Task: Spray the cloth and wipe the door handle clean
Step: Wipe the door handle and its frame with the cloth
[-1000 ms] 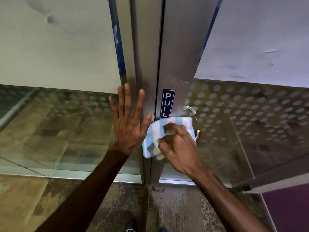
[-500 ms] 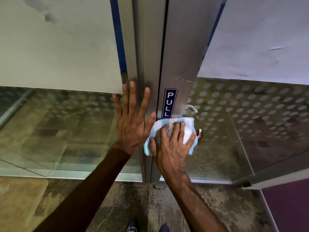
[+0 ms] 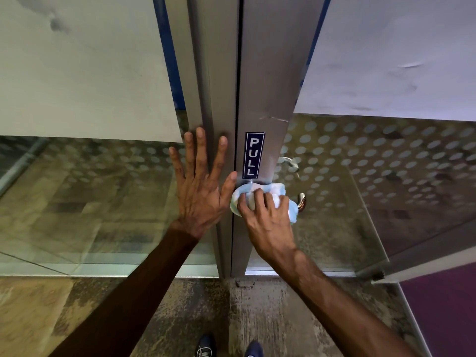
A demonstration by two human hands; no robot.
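The blue PULL sticker (image 3: 254,155) runs upright on the brushed metal door stile (image 3: 265,86). Directly below the sticker, the right hand (image 3: 268,217) has its fingers curled over a bunched white and pale blue cloth (image 3: 279,190), gripping it and pressing it against the stile where the door handle (image 3: 302,200) is mounted. The cloth covers most of the handle. Only the handle's shiny rounded end shows, below and to the right of the sticker, just past the cloth's edge.

To the left of the sticker, across the dark gap between door and frame, the left hand (image 3: 201,191) lies flat on the frame post (image 3: 221,73). Its fingers are straight and spread, pointing up, and it holds nothing. Its thumb tip reaches toward the gap just below the sticker's lower left corner, close to the cloth; whether the two touch cannot be told.

To the right of the sticker is a glass pane (image 3: 386,163) printed with rows of pale dots. Far below the sticker, the toes of two dark shoes (image 3: 253,349) stand on the mottled floor (image 3: 257,305).
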